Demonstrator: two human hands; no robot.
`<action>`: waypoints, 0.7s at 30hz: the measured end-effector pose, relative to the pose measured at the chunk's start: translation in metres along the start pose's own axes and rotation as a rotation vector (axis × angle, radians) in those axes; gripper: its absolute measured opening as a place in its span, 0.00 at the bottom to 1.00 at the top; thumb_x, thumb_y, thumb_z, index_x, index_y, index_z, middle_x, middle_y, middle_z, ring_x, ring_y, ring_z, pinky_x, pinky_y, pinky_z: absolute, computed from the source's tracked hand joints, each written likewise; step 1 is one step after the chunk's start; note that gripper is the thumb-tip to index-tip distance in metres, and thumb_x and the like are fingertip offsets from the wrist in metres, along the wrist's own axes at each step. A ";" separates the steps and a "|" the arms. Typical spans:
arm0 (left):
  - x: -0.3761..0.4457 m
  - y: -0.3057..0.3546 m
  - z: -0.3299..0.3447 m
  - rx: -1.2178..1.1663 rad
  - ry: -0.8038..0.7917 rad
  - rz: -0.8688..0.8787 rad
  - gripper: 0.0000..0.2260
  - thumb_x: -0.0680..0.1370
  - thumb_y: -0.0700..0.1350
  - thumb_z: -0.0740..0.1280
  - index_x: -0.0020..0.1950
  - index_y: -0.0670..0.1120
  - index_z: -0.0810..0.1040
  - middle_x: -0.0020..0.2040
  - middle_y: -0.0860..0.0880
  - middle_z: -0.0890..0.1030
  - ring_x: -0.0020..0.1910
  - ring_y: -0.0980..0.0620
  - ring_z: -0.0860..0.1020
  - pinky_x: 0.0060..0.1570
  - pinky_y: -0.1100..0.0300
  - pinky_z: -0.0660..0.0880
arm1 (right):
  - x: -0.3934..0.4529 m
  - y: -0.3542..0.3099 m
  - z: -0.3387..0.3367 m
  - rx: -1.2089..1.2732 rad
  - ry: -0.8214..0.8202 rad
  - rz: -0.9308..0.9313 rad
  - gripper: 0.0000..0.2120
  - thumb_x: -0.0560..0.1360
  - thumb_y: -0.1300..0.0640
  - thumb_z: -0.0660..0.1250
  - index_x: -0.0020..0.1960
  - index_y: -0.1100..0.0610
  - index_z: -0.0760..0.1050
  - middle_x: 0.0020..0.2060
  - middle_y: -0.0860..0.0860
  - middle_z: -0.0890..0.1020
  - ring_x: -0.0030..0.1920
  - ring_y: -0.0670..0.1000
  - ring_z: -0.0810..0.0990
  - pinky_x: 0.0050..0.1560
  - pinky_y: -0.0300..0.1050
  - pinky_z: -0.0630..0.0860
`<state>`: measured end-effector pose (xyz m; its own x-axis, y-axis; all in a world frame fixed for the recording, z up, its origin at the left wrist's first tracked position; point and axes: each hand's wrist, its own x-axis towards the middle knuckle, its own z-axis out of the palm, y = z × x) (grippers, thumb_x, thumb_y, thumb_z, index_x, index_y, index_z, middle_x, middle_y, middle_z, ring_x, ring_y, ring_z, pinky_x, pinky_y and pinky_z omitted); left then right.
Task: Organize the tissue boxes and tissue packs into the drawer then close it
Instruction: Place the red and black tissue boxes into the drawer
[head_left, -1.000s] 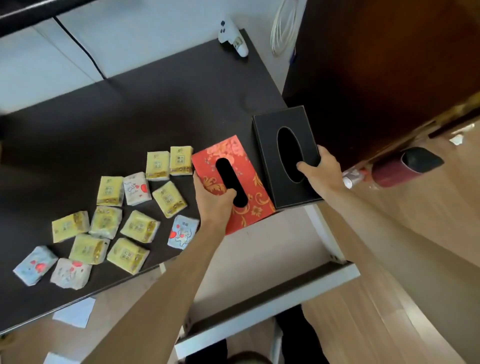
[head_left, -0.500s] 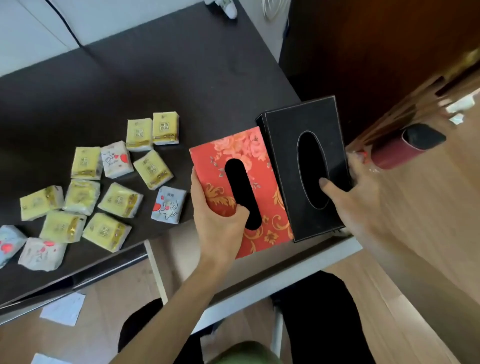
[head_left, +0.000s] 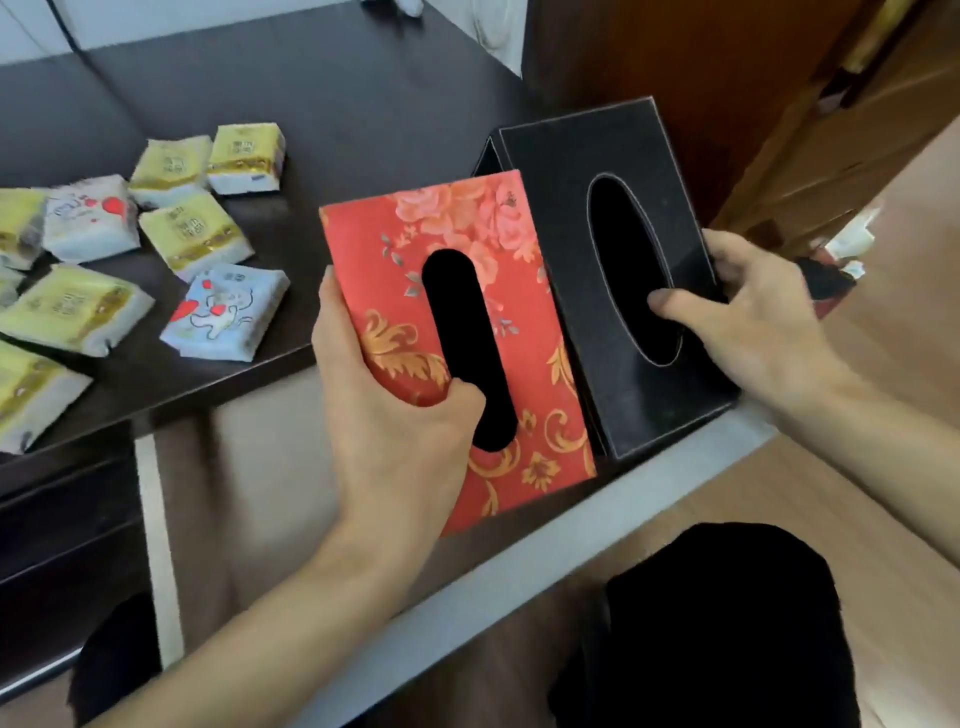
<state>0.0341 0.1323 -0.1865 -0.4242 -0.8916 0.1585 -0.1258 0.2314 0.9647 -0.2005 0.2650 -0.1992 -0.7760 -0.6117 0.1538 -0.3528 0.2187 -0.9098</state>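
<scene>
My left hand (head_left: 395, 426) grips the red floral tissue box (head_left: 524, 332), thumb hooked into its oval slot. Beside it on the right, my right hand (head_left: 748, 322) holds the black tissue box (head_left: 566, 171), thumb in its slot and fingers round its right side. Both boxes hang side by side over the open drawer (head_left: 270, 467), whose pale bottom and white front rail (head_left: 519, 577) show below them. Several yellow tissue packs (head_left: 195, 236) and a blue-and-white pack (head_left: 226, 312) lie on the dark desk (head_left: 337, 93) to the left.
A white-and-red pack (head_left: 88, 215) lies among the yellow ones. A dark wooden cabinet (head_left: 701, 67) rises right of the desk. Behind my right hand a red and black object (head_left: 826, 283) rests on the wooden floor. My dark-clothed knee (head_left: 727, 623) is under the drawer front.
Both boxes have been lifted off the desk's front right corner and carried toward me, over the open drawer. The view has dropped and closed in; the packs have not moved.
</scene>
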 end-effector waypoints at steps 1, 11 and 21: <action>-0.005 -0.003 -0.001 -0.019 0.002 0.015 0.42 0.63 0.40 0.72 0.76 0.50 0.62 0.66 0.46 0.75 0.63 0.51 0.77 0.62 0.53 0.75 | -0.001 0.002 -0.001 0.016 0.009 -0.017 0.22 0.72 0.61 0.76 0.64 0.49 0.80 0.52 0.37 0.87 0.51 0.39 0.86 0.47 0.31 0.80; -0.046 -0.005 -0.015 -0.212 0.151 -0.111 0.34 0.60 0.37 0.70 0.65 0.52 0.70 0.61 0.41 0.78 0.57 0.43 0.80 0.58 0.44 0.77 | -0.018 0.001 -0.006 0.061 0.087 -0.047 0.20 0.69 0.60 0.72 0.60 0.52 0.82 0.51 0.45 0.89 0.53 0.45 0.87 0.58 0.48 0.83; -0.086 -0.010 -0.011 -0.203 0.132 -0.235 0.32 0.59 0.35 0.69 0.61 0.51 0.71 0.59 0.41 0.77 0.54 0.43 0.80 0.55 0.43 0.78 | -0.059 0.003 -0.030 -0.006 -0.064 0.034 0.18 0.73 0.66 0.72 0.60 0.52 0.82 0.50 0.46 0.89 0.51 0.48 0.88 0.54 0.51 0.84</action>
<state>0.0819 0.2019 -0.2078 -0.2835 -0.9571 -0.0598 -0.0192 -0.0567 0.9982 -0.1710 0.3247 -0.1993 -0.7526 -0.6512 0.0978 -0.3301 0.2447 -0.9117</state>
